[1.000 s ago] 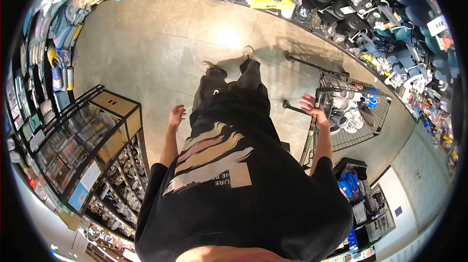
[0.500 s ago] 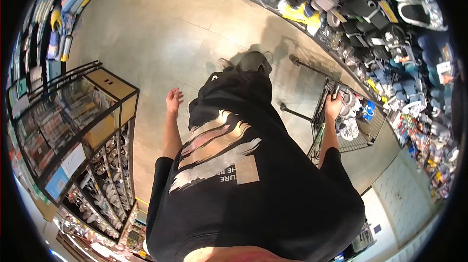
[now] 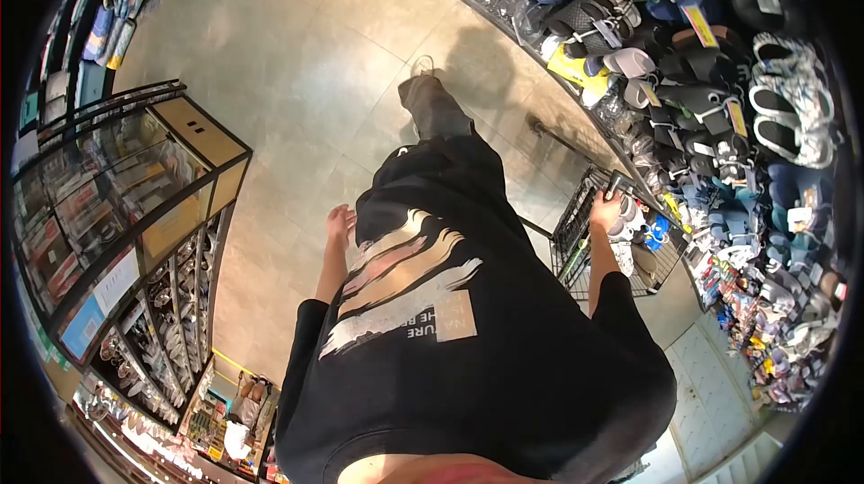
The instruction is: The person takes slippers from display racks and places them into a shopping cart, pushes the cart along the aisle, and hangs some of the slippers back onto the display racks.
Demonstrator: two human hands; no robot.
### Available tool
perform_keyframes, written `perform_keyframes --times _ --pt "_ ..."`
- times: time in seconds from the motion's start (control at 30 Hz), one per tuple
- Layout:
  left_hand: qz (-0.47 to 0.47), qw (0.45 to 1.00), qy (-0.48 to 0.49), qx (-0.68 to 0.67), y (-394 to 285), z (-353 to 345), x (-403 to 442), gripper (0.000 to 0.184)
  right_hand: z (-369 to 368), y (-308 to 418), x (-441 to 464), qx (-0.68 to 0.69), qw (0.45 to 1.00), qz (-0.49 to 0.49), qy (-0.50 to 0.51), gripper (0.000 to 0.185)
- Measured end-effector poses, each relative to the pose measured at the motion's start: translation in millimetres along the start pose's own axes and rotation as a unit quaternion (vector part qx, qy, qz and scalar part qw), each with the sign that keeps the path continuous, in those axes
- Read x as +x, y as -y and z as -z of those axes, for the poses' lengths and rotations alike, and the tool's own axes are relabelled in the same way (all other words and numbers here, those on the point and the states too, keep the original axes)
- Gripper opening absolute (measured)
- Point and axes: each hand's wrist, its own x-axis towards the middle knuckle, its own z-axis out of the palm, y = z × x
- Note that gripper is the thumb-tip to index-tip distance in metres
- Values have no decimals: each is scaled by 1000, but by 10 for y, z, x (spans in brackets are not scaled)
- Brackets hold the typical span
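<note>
My left hand (image 3: 341, 221) hangs beside my black shirt, over the floor, with its fingers loosely apart and nothing in it. On the other side, my right hand (image 3: 607, 209) is closed around the dark handle (image 3: 614, 185) of a wire shopping cart (image 3: 576, 214). Inside the cart lie light-coloured shoes (image 3: 627, 218) and a blue item (image 3: 658, 233), partly hidden by my hand and forearm. My black shirt (image 3: 504, 358) with a brushstroke print fills the lower middle.
Along the right side, racks of slippers and clogs (image 3: 711, 106) curve past the cart. A glass-sided display case (image 3: 117, 187) with a wooden end stands at the left, above shelves of small goods (image 3: 162, 322). Folded towels (image 3: 112, 34) are at the upper left.
The display case and racks have shifted in view as I walk; more of the slippers shows. My right hand has gone from spread fingers at the cart to closed around its handle.
</note>
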Motion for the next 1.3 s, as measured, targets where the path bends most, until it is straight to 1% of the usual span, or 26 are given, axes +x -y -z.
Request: perform_keyframes --times 0.03,0.1,0.17,0.23,0.27,0.3,0.37,0.43,0.5,0.53,0.57,0.6,0.67,0.7,0.77,0.83,0.9,0.97,1.0,1.03,1.07,1.1,1.17,1.2,1.23,1.3 --pt "3 1000 -3 0 -161 -5 40 32 -33 106 12 7 1000 4 -3 30" --pt "-32 999 9 43 -550 -40 72 29 115 543 19 60 996 -40 54 38" --pt "-42 998 11 42 -928 2 173 27 -27 608 83 68 996 -37 52 36" --pt "-48 998 -17 28 -1339 42 197 28 -105 736 148 67 997 -19 21 20" --pt "-49 998 -15 37 -1554 68 187 29 -134 826 164 76 995 -59 27 20" --pt "-49 998 -17 45 -1786 92 202 29 -145 898 217 56 993 -89 51 22" --pt "-59 989 3 136 -2226 156 229 32 -362 816 299 37 995 -81 33 24" --pt "-69 988 -10 140 -2610 229 323 31 -418 863 377 30 990 -116 72 30" --pt "-85 986 -21 142 -3042 220 355 30 -458 1027 423 -29 994 -98 38 31" --pt "-101 984 -27 143 -3254 213 372 31 -453 1089 468 -39 991 -115 55 33" --pt "-118 982 -32 145 -3464 189 385 32 -379 1284 503 -37 992 -106 53 36" --pt "-123 980 -32 154 -3628 171 449 32 -404 1342 553 -16 996 -84 40 33" --pt "-155 977 -2 146 -3932 116 604 34 -424 1405 638 14 998 -61 24 28" --pt "-158 974 10 162 -4065 85 681 34 -437 1441 672 -14 999 -51 9 28" --pt "-132 970 32 200 -4282 -78 878 35 -448 1539 750 39 997 -69 -3 26" --pt "-134 957 65 247 -4452 -196 1088 35 -385 1708 818 49 990 -128 23 25" --pt "-117 931 97 333 -4711 -275 1234 35 -417 1767 860 50 988 -145 20 30" --pt "-134 905 108 390 -5041 -410 1258 35 -443 1838 934 51 986 -156 39 33" --pt "-164 886 127 414 -5214 -459 1254 35 -365 1961 947 65 986 -149 47 37" --pt "-194 866 146 438 -5407 -515 1301 35 -546 1873 970 49 990 -130 17 41" --pt "-207 845 168 464 -5592 -530 1377 36 -576 1932 991 42 985 -167 23 46" --pt "-212 827 173 492 -5783 -523 1475 36 -464 2139 988 58 982 -179 22 49" --pt "-229 803 207 509 -6137 -582 1616 36 -491 2248 1045 55 970 -230 53 51" --pt "-219 793 186 537 -6319 -694 1456 35 -490 2318 1056 57 971 -224 57 51" --pt "-218 780 188 555 -6456 -737 1481 35 -556 2353 1039 58 973 -214 62 52" --pt "-240 763 193 568 -6801 -763 1529 34 -662 2448 943 94 975 -199 19 52"
